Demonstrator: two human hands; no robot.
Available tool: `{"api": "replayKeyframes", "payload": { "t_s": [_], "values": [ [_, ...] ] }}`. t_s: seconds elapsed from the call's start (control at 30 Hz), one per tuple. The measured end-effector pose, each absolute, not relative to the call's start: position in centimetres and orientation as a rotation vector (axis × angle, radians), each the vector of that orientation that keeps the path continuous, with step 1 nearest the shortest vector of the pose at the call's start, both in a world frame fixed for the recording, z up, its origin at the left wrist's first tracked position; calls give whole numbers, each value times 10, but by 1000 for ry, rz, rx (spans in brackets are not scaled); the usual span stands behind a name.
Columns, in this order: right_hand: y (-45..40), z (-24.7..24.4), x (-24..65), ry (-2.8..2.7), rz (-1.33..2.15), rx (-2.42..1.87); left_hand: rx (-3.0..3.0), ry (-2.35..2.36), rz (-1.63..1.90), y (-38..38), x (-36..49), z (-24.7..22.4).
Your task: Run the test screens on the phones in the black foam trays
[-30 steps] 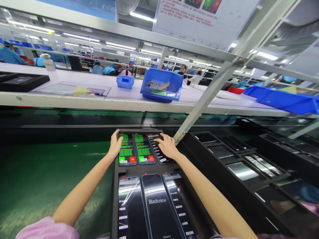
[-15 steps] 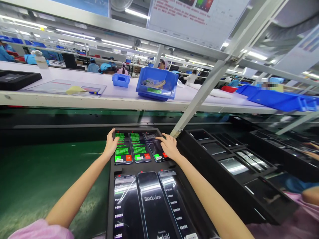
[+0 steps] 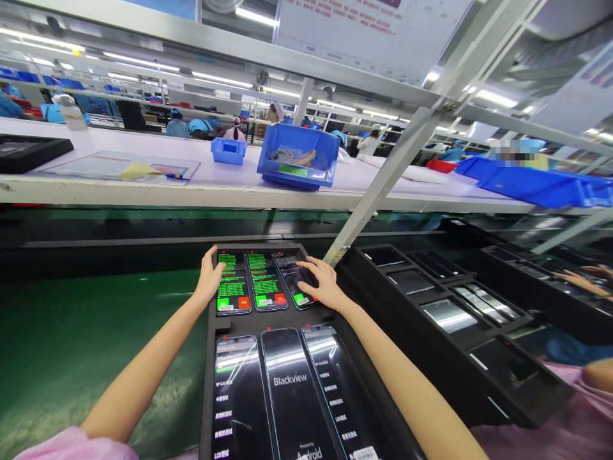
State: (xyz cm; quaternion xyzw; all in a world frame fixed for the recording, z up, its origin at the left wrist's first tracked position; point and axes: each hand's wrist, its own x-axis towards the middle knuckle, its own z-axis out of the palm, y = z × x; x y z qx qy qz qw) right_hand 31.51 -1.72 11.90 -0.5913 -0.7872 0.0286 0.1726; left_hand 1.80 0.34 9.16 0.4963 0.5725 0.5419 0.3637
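A black tray (image 3: 282, 319) holds two rows of smartphones in front of me. My left hand (image 3: 209, 278) grips the tray's upper left edge, its thumb reaching over the left phone (image 3: 233, 281), which shows green text above a green and a red button. The middle phone (image 3: 265, 281) shows a similar screen. Over the upper right phone (image 3: 286, 268), with small text on a dark screen, my right hand (image 3: 320, 281) is open with fingers spread; it partly hides that phone. In the near row, one phone (image 3: 290, 402) shows "Blackview" between two phones with menu lists.
Another black tray (image 3: 412, 306) of phones stands to the right, beyond a slanting metal post (image 3: 378, 191). Above the green work surface (image 3: 119, 332) runs a white shelf (image 3: 167, 195) with blue bins (image 3: 297, 156). At the right edge shows a co-worker's hand (image 3: 575, 281).
My right hand's fingers have spread, with the thumb now stretched lower over the upper right phone. My left hand keeps its place on the tray edge. The view has shifted slightly.
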Motion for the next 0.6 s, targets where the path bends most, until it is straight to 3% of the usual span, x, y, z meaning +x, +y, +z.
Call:
{"api": "replayKeyframes", "payload": {
  "t_s": [0.6],
  "values": [
    [-15, 120, 311, -2141, -36, -1719, 1197, 1441, 1379, -14, 20, 101]
  ]
}}
